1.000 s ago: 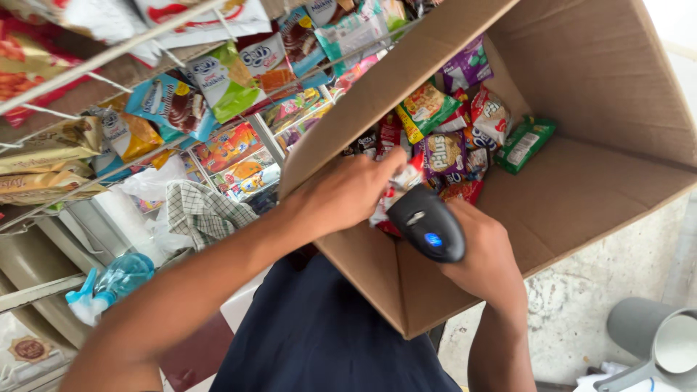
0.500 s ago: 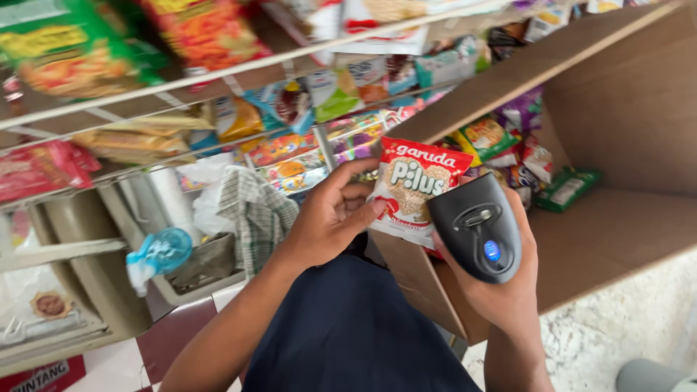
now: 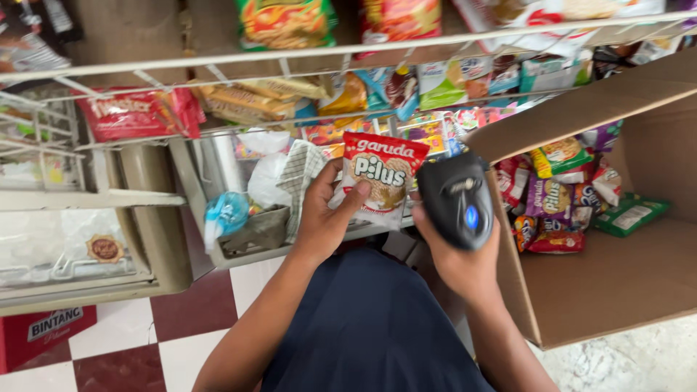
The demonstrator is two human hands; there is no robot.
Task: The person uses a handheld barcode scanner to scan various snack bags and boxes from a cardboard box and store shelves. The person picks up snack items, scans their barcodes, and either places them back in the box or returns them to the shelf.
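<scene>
The left hand [image 3: 324, 218] is pinching a snack packet [image 3: 381, 178] by its left edge, thumb pressed across the front and fingers curling behind. The packet is standing upright, its long axis running top to bottom, its printed face turning toward the camera. It is a glossy, crinkled plastic pouch, flat and roughly rectangular, red along the top and white below, with a picture of round brown snacks.

Just right of the packet, almost touching its edge, the right hand [image 3: 461, 254] is gripping a scanner [image 3: 457, 199] with the fingers wrapped tight around it. The scanner is a smooth, dark, rounded plastic body with a small blue light glowing on its back; its head is pointing up and away from the person, toward the packet's side.

Right of the right hand, a cardboard box [image 3: 617, 283] is lying open on its side, matte brown, holding a heap of shiny coloured packets [image 3: 555, 199] at its far end. Above both hands, a white wire rack [image 3: 218, 62] is carrying more pouches. Left of the left hand, a checked cloth [image 3: 298, 174] is hanging over a metal bin. Below the arms, red and white floor tiles [image 3: 189, 312] are showing.
</scene>
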